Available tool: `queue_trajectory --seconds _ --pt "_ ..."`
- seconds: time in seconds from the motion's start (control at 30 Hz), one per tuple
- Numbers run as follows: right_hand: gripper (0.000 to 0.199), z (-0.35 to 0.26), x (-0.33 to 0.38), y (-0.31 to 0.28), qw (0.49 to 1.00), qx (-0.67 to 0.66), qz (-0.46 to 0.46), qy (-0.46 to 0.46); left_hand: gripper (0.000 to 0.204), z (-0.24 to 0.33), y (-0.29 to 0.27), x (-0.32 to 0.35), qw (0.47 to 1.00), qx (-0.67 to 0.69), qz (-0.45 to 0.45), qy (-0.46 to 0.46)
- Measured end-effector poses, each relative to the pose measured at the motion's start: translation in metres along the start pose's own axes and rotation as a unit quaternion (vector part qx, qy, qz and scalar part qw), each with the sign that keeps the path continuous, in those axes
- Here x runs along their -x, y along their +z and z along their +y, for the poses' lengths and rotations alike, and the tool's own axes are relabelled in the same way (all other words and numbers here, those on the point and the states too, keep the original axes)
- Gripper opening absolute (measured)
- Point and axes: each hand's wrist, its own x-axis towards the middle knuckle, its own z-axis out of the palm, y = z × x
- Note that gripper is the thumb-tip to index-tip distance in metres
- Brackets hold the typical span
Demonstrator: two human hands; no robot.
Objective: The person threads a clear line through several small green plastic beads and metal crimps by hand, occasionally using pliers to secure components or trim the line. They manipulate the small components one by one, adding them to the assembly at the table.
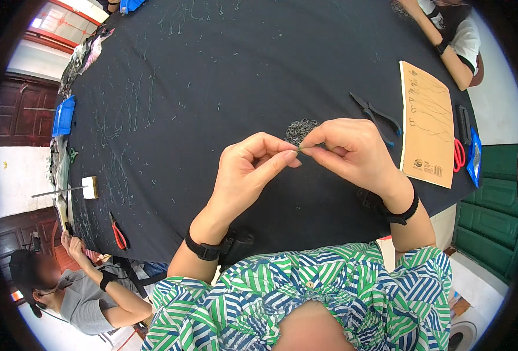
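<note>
My left hand (pixel 244 172) and my right hand (pixel 355 149) meet over the near middle of a table covered in black cloth. Each is closed in a pinch, thumb against forefinger, and the fingertips almost touch. Between them is a tiny thin greenish piece (pixel 299 148), too small to name. Just beyond the fingertips lies a tangled heap of small dark wire-like loops (pixel 301 130), partly hidden by my right hand. Dark straps circle both my wrists.
Right of my hands lie pliers (pixel 377 116), a brown paper pad (pixel 425 155) with thin strands on it, red-handled scissors (pixel 459 155) and a blue packet (pixel 474 161). At left are red-handled pliers (pixel 118 235), a flat brush (pixel 90 187) and scattered threads (pixel 135 96). Two people sit around the table.
</note>
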Motion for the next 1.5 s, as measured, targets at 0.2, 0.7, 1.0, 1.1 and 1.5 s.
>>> queue_trajectory --seconds 0.2,0.7,1.0,1.1,1.5 --pt "0.008 0.003 0.0 0.0 0.999 0.019 -0.003 -0.026 0.014 -0.001 0.001 -0.001 1.0 -0.009 0.001 -0.013" --pt "0.012 0.012 0.002 -0.004 0.986 -0.094 -0.037 0.133 0.011 -0.007 -0.005 0.0 0.999 -0.006 0.023 -0.033" --pt "0.014 0.011 0.001 0.003 0.992 -0.063 0.058 0.094 0.009 0.007 -0.003 -0.001 0.994 0.069 0.037 -0.074" --pt "0.014 0.001 0.002 0.006 0.989 -0.122 0.039 0.078 0.01 0.008 -0.004 0.0 0.995 0.061 0.034 -0.075" --pt "0.039 0.007 0.004 0.004 0.978 -0.136 -0.043 0.15 0.008 0.004 -0.005 0.0 0.99 0.109 0.042 -0.079"
